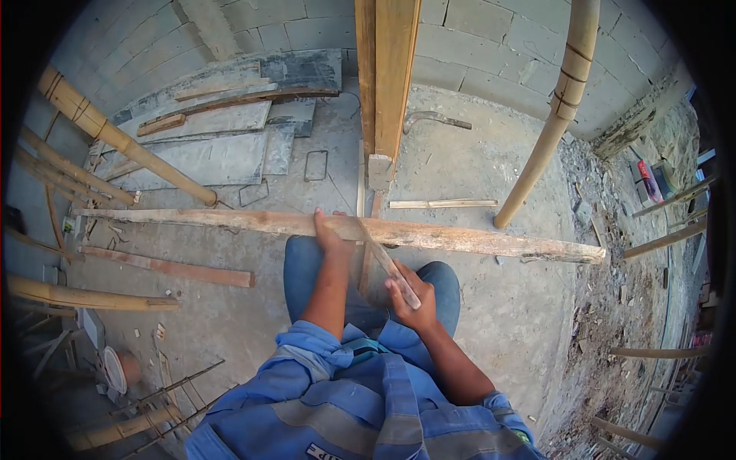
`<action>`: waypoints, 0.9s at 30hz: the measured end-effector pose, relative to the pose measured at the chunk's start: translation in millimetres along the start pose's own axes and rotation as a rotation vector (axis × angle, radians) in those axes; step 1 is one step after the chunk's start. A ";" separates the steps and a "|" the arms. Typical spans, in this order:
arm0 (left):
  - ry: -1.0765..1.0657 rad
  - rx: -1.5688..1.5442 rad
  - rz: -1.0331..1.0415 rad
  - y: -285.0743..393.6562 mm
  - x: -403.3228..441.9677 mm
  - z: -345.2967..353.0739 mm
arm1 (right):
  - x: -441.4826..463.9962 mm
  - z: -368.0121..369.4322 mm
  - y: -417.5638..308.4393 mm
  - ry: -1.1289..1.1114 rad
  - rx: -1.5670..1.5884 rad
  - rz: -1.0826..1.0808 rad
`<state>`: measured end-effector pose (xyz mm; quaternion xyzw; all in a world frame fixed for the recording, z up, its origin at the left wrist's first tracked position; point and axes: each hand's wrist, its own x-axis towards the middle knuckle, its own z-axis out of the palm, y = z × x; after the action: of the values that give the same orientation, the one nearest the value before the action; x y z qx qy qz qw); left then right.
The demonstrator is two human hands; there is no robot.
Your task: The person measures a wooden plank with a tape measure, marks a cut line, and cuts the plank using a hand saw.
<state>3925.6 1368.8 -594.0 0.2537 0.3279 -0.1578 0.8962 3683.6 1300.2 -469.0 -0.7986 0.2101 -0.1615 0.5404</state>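
A long, rough wooden plank (475, 236) lies crosswise in front of my knees. My left hand (333, 236) is closed on the plank near its middle, with the fingers over its far edge. In my right hand (412, 295) is a narrow wooden stick (381, 257), gripped near its lower end. The stick slants up and left, and its upper end meets the plank just right of my left hand. Part of my right hand's fingers is hidden behind the stick.
An upright wooden post (387, 84) stands ahead, by the block wall (491, 38). Bamboo poles (548, 138) lean at both sides. Boards (207, 157) lie at the back left, a reddish plank (169, 266) at the left, a short strip (443, 204) beyond the long plank.
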 end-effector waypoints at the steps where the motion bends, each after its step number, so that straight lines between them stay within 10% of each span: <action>1: -0.019 0.009 -0.039 4.3 -2.8 5.2 | 36.4 22.0 0.3 -0.059 -0.024 0.031; 9: -0.003 -0.067 0.004 5.3 8.3 -9.0 | -111.7 -47.0 -18.8 0.122 0.001 -0.087; 16: -0.093 -0.034 -0.041 18.0 -20.1 1.3 | 38.3 38.8 -6.3 -0.018 -0.017 0.012; 27: 0.063 0.062 0.008 25.0 -41.5 4.9 | 20.0 33.5 -20.1 -0.003 0.080 -0.067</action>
<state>3908.8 1391.4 -554.2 0.2877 0.3500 -0.1564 0.8776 3720.2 1323.2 -461.9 -0.7830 0.1760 -0.1867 0.5667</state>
